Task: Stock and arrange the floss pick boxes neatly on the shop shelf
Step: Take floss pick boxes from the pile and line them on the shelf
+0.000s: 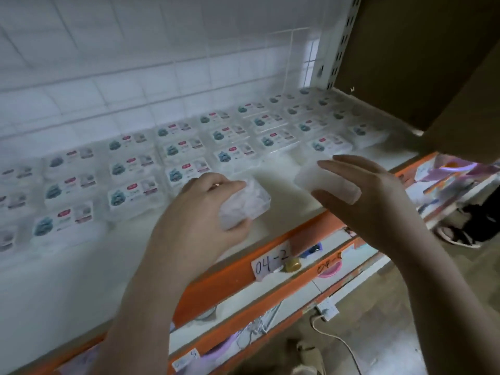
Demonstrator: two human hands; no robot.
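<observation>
While labelled boxes line the shelf, both hands, apart, each grip a clear box: left hand, right hand.

My left hand gripping a clear floss pick box on the white shelf, my right hand holding a second box just above it, rows of labelled boxes behind, orange shelf edge tagged 04-2
</observation>
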